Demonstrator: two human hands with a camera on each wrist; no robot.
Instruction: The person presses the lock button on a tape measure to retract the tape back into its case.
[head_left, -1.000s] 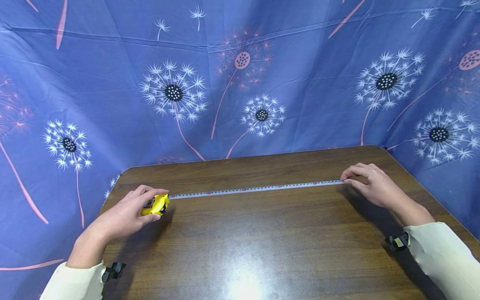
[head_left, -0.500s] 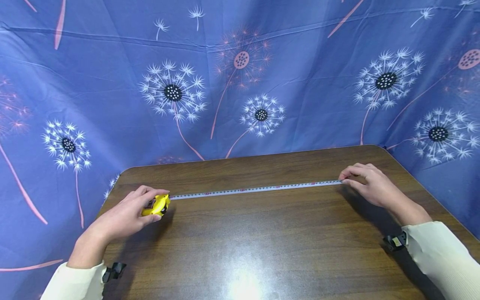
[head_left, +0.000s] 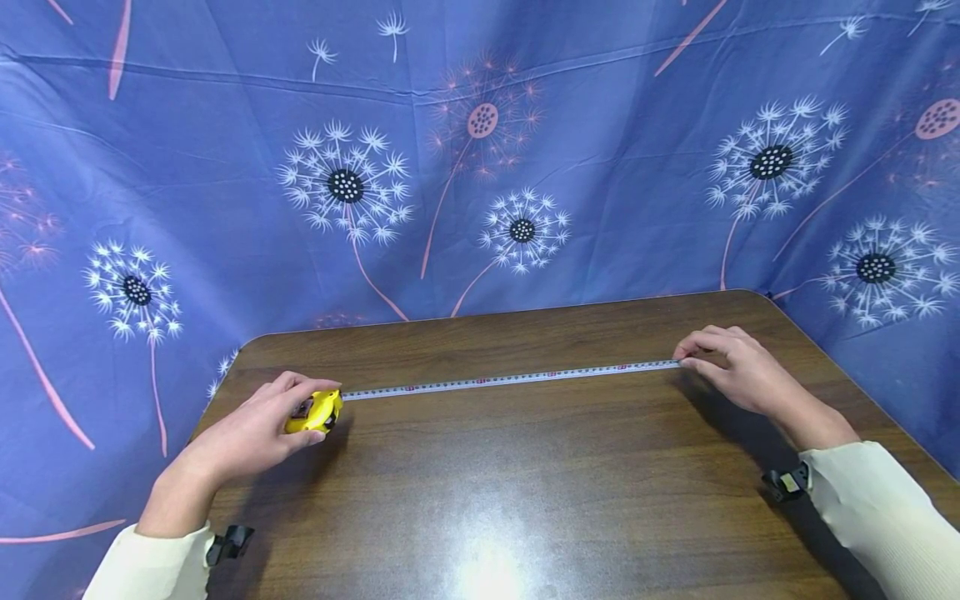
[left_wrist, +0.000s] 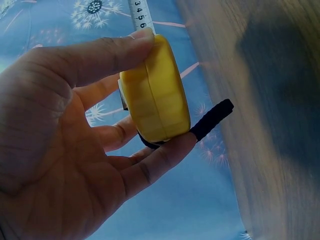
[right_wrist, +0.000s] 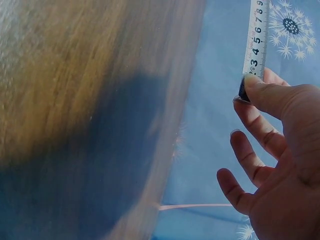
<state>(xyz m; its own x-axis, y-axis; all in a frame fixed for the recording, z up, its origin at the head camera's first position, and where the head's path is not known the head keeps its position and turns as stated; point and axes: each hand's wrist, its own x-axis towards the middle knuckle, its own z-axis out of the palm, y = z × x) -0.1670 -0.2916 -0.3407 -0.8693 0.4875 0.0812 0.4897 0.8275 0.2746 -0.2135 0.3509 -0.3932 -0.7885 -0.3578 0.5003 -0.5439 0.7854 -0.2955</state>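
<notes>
My left hand (head_left: 251, 425) grips the yellow case of a tape measure (head_left: 318, 410) at the table's left side. In the left wrist view the thumb lies on top of the case (left_wrist: 157, 95), fingers are beneath it, and a black strap (left_wrist: 214, 119) sticks out. The white blade (head_left: 510, 380) stretches out straight across the table to the right. There my right hand (head_left: 738, 371) pinches its end between thumb and fingers. The right wrist view shows the thumb over the blade's low numbers (right_wrist: 256, 50), the dark end tip just below, and the other fingers loosely bent.
Both hands are over a brown wooden table (head_left: 510, 467) with rounded back corners. A blue cloth with dandelion prints (head_left: 600, 167) hangs behind it and along the sides. Bright glare lies near the front of the tabletop.
My right hand has shifted slightly left with the blade's end, and the blade's red marks have slid toward the case. The stretch between my hands is a little shorter. My left hand has barely moved.
</notes>
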